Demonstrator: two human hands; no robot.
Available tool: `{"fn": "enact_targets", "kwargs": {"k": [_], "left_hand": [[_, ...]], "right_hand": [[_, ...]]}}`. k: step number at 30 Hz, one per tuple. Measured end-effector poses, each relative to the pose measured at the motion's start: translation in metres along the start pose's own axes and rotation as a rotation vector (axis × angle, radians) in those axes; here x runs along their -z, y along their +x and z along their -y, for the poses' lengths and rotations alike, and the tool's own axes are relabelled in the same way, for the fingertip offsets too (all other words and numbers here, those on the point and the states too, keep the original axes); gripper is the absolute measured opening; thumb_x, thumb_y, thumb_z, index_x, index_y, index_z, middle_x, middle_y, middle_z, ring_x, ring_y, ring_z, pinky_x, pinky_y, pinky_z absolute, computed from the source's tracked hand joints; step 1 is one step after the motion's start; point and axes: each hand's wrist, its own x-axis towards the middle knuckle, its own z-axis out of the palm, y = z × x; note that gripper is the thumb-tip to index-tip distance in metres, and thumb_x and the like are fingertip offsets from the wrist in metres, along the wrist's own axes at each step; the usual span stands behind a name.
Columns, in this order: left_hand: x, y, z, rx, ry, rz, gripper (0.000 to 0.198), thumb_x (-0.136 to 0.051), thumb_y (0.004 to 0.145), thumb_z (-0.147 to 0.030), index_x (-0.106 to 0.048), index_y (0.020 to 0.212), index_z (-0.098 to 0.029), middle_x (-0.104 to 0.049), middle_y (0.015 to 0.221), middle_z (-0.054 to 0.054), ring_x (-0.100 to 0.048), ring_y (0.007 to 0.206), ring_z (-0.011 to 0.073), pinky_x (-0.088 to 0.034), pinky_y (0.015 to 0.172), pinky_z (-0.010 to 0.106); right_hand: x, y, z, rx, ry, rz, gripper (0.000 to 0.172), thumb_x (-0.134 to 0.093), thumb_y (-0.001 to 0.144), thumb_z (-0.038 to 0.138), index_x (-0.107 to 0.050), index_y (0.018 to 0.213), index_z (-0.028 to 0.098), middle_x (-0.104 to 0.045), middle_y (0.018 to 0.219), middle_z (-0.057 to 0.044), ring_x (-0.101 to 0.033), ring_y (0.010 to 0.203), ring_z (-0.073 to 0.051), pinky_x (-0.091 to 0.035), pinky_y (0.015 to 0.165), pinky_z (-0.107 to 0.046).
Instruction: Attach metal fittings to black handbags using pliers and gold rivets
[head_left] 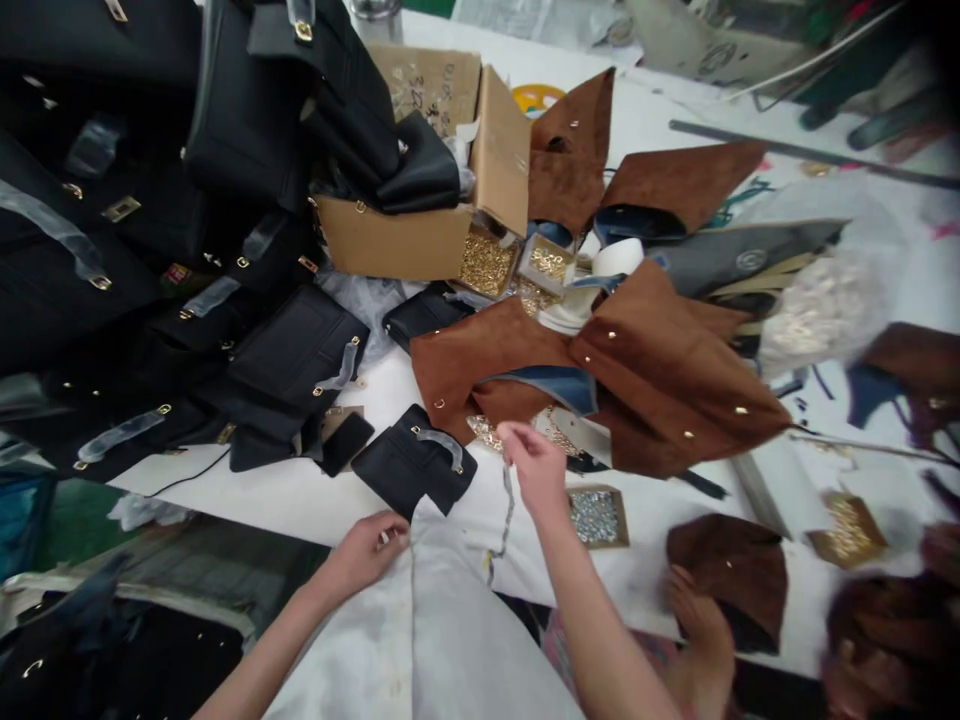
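Observation:
My right hand [536, 470] has its thumb and fingers pinched together beside a plastic packet of gold metal pieces [486, 432]; what lies between the fingertips is too small to make out. A thin grey strip [507, 515] hangs below those fingers. My left hand [371, 550] rests with curled fingers at the table's front edge, near a small black bag [409, 462]; anything in it is hidden. Brown suede pieces [675, 365] with gold studs lie just beyond my right hand, and a tray of silver studs [598, 516] sits to its right.
Black bags [292, 350] with plastic-wrapped handles crowd the left side. At the back stands an open cardboard box [397, 240], next to a box of gold fittings [486, 262]. Another person's hand [701, 615] touches a brown piece [739, 570] at the lower right.

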Motion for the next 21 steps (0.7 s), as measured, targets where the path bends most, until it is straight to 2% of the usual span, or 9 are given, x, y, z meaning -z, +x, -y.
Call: {"fn": "enact_targets", "kwargs": {"k": [3,6,8,10,14,21], "left_hand": [[-0.013,-0.01,-0.004,-0.044,0.086,0.034,0.023,-0.062,0.104,-0.038,-0.079,0.116,-0.027,-0.079,0.111,0.003,-0.07,0.1,0.0201,-0.051,0.087,0.03],[-0.023,-0.019,-0.007,-0.049,0.175,0.033,0.023,-0.061,0.103,-0.037,-0.079,0.113,-0.025,-0.079,0.111,0.004,-0.07,0.101,0.0212,-0.051,0.086,0.03],[-0.029,-0.024,-0.01,-0.059,0.226,0.034,0.024,-0.06,0.104,-0.037,-0.078,0.112,-0.024,-0.079,0.111,0.005,-0.07,0.1,0.0218,-0.051,0.086,0.031],[-0.036,-0.029,-0.015,-0.072,0.254,0.038,0.025,-0.059,0.104,-0.038,-0.078,0.113,-0.024,-0.079,0.112,0.006,-0.071,0.101,0.0222,-0.051,0.087,0.031],[-0.049,-0.045,-0.023,-0.099,0.277,0.012,0.029,-0.057,0.105,-0.04,-0.078,0.116,-0.024,-0.079,0.115,0.007,-0.07,0.102,0.0235,-0.051,0.089,0.033],[-0.072,-0.079,-0.014,-0.092,0.311,0.0,0.03,-0.055,0.106,-0.04,-0.078,0.114,-0.024,-0.079,0.111,0.008,-0.071,0.1,0.0242,-0.052,0.092,0.035]], "right_hand": [[0.02,-0.086,-0.018,-0.016,0.18,-0.066,0.022,-0.08,0.095,0.039,-0.081,0.103,0.019,-0.072,0.079,-0.001,-0.054,0.06,-0.011,-0.045,0.058,-0.028],[0.044,-0.136,-0.001,0.177,0.21,-0.157,0.012,-0.081,0.093,0.028,-0.081,0.103,0.021,-0.075,0.092,-0.004,-0.064,0.073,-0.015,-0.052,0.065,-0.03],[0.061,-0.155,0.017,0.331,0.152,-0.21,0.01,-0.081,0.092,0.02,-0.082,0.102,0.022,-0.077,0.095,-0.005,-0.071,0.086,-0.019,-0.057,0.074,-0.032],[0.077,-0.169,0.032,0.44,0.088,-0.24,0.014,-0.08,0.091,0.015,-0.082,0.102,0.023,-0.078,0.098,-0.006,-0.073,0.091,-0.021,-0.06,0.077,-0.034],[0.097,-0.194,0.045,0.577,-0.061,-0.252,0.024,-0.08,0.088,0.009,-0.081,0.106,0.025,-0.078,0.098,-0.005,-0.073,0.083,-0.02,-0.062,0.072,-0.035],[0.106,-0.226,0.044,0.748,-0.292,-0.205,0.035,-0.078,0.088,0.006,-0.076,0.116,0.027,-0.079,0.104,-0.004,-0.069,0.072,-0.016,-0.063,0.071,-0.036]]}}
